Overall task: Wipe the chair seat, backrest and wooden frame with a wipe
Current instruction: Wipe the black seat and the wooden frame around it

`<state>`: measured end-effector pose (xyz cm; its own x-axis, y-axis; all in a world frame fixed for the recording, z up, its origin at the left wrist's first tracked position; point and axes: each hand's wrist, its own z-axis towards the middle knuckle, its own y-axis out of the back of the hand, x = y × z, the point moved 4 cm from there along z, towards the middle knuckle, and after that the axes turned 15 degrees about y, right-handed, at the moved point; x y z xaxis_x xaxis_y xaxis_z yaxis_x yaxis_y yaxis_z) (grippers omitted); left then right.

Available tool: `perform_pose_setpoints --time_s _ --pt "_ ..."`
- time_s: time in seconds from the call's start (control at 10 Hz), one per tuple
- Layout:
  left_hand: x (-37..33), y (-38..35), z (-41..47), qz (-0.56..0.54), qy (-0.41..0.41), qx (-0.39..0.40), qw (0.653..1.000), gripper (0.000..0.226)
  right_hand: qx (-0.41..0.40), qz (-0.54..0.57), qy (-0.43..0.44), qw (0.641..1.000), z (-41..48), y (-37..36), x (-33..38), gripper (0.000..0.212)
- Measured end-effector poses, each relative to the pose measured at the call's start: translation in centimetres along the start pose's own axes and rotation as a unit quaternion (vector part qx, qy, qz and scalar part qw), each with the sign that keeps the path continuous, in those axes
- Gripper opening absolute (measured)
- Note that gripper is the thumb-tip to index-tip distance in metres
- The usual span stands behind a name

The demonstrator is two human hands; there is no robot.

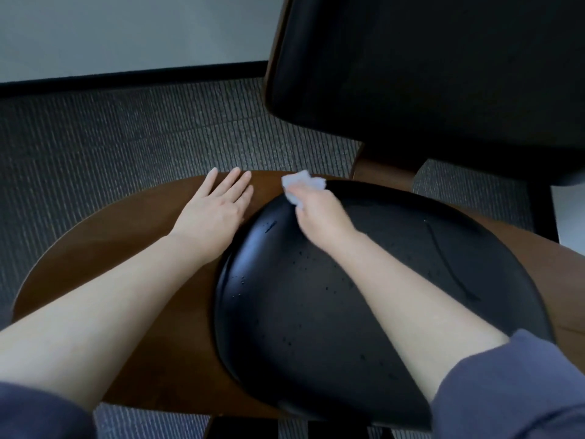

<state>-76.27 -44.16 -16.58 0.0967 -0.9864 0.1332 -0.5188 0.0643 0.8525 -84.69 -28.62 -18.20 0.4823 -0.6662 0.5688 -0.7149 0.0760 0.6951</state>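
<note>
A chair fills the view: a black padded seat (364, 305) set in a brown wooden frame (104, 248), with the black backrest (427, 74) rising at the upper right. Small wet drops dot the seat. My right hand (319, 213) grips a crumpled white wipe (300, 185) and presses it at the seat's far left edge, where the pad meets the wood. My left hand (218, 204) lies flat on the wooden frame just left of the seat, fingers straight and spread.
Grey ribbed carpet (142, 137) surrounds the chair. A pale wall with a black skirting strip (126, 77) runs along the back left. The chair's dark base (240, 429) shows under the front edge.
</note>
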Motion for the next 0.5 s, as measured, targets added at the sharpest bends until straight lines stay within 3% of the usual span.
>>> perform_pose_setpoints --time_s 0.1,0.2,0.3,0.4,0.5 --pt "0.7 0.4 -1.5 -0.036 0.013 0.018 0.999 0.057 0.005 0.126 0.051 0.991 -0.9 0.4 3.4 0.043" --pt "1.5 1.8 -3.1 -0.2 0.036 0.027 0.979 0.058 -0.048 0.333 -0.093 0.937 -2.0 2.7 2.5 0.035" --pt "2.0 3.9 -3.9 -0.437 0.084 0.062 0.893 0.065 -0.074 0.502 -0.181 0.843 -4.3 4.4 3.3 0.038" --pt "0.9 5.5 -4.3 -0.608 0.119 0.16 0.768 0.071 -0.037 0.616 -0.147 0.773 -6.6 5.2 5.0 0.041" --pt "0.3 6.1 -4.5 -0.657 0.148 0.195 0.713 0.029 0.008 0.671 -0.118 0.732 -8.5 6.1 5.4 0.038"
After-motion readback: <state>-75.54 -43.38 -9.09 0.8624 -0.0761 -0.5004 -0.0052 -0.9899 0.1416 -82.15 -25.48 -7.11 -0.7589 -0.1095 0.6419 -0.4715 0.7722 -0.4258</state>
